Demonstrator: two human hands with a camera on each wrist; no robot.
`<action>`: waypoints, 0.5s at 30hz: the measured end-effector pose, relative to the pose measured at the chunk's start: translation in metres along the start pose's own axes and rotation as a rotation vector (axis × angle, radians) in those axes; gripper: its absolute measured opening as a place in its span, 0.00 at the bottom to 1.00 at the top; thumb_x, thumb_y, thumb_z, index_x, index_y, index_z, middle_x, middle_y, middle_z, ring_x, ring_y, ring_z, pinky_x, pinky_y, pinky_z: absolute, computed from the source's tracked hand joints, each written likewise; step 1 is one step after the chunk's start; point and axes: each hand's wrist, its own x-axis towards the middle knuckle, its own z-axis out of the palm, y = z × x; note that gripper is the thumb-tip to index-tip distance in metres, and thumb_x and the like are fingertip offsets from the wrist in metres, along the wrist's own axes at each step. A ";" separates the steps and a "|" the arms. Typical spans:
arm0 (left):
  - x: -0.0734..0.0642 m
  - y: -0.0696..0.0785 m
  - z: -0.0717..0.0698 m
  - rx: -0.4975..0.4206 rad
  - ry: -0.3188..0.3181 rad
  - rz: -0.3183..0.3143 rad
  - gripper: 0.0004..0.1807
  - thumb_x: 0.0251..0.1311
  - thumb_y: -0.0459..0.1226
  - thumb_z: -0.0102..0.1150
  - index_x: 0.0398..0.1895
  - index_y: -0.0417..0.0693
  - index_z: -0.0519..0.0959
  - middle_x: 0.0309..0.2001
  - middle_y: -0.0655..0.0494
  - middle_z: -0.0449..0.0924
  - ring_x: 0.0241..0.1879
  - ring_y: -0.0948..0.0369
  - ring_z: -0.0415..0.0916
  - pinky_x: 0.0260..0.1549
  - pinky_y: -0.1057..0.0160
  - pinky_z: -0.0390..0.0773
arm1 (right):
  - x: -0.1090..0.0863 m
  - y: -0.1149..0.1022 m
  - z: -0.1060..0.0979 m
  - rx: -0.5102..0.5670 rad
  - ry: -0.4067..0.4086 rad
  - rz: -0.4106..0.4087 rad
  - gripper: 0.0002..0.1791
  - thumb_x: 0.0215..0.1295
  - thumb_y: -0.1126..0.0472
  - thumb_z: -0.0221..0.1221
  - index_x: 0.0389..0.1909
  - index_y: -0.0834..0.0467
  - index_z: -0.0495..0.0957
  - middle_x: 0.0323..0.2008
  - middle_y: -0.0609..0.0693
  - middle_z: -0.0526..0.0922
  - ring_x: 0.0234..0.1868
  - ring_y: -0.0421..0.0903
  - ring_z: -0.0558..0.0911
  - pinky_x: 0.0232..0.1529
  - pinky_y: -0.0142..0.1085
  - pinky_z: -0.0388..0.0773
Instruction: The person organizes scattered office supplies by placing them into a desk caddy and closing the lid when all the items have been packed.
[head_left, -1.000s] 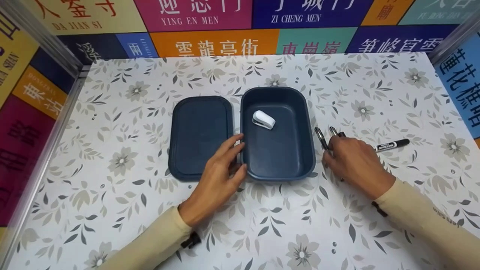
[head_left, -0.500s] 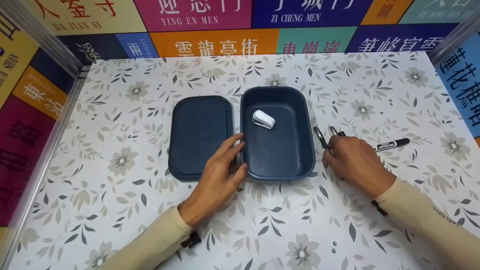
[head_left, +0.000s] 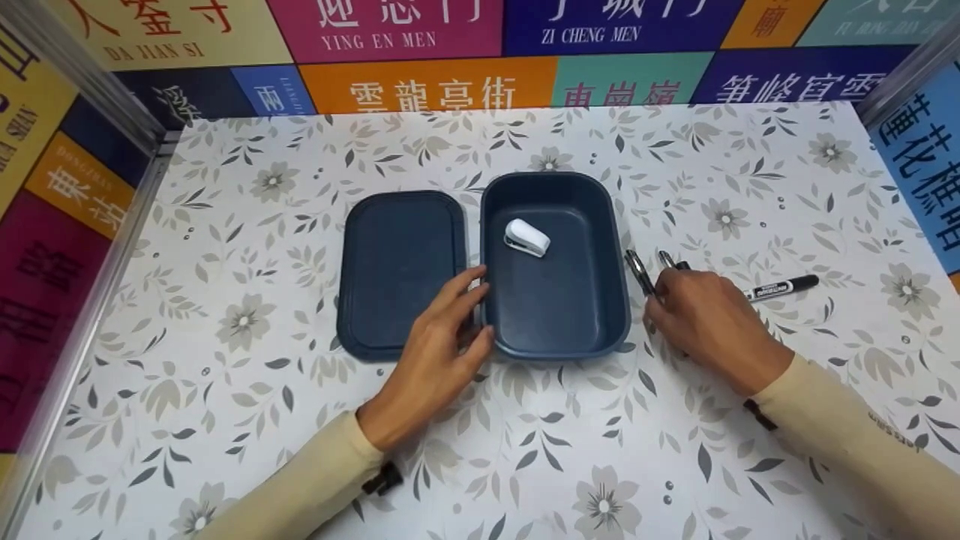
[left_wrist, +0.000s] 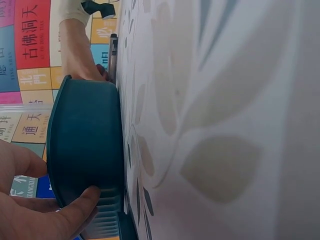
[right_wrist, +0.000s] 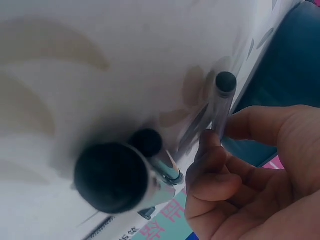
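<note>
A dark blue rectangular box point(head_left: 556, 354) stands uncovered, with a small white stapler point(head_left: 527, 238) lying inside. My left hand point(head_left: 429, 360) is at its left side, fingertips touching the wall and rim with fingers extended, as the left wrist view also shows. To the right of the box, my right hand point(head_left: 709, 319) pinches a pen point(head_left: 640, 274) between thumb and fingers; the clip end points up towards the box. In the right wrist view the pen point(right_wrist: 223, 102) appears slanted near the tabletop. Another pen point(head_left: 666, 259) and a black-capped marker point(head_left: 784, 288) lie beside that hand, partly hidden by it.
The box's dark blue lid point(head_left: 397, 270) lies flat to the left, partly under my left hand's fingers in the head view. A floral cloth point(head_left: 600, 435) covers the table. Panels with coloured lettering point(head_left: 427, 86) stand along the back and both sides.
The pen's clip end has shifted slightly left towards the box. My left hand, the box, the lid and the stapler stay in place.
</note>
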 end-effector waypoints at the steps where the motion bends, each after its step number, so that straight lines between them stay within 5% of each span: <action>1: 0.000 0.000 0.000 -0.001 -0.001 -0.001 0.28 0.74 0.29 0.63 0.75 0.28 0.74 0.82 0.46 0.67 0.59 0.58 0.78 0.50 0.63 0.86 | 0.000 0.000 -0.001 0.002 0.006 -0.003 0.08 0.71 0.66 0.61 0.29 0.57 0.82 0.24 0.48 0.81 0.25 0.47 0.78 0.24 0.41 0.73; 15: 0.001 -0.001 0.001 0.019 0.012 0.026 0.28 0.73 0.28 0.63 0.74 0.28 0.75 0.81 0.44 0.68 0.54 0.58 0.79 0.44 0.65 0.85 | 0.003 -0.005 -0.004 -0.005 0.114 -0.066 0.06 0.68 0.68 0.62 0.30 0.59 0.83 0.26 0.50 0.86 0.25 0.48 0.81 0.26 0.43 0.76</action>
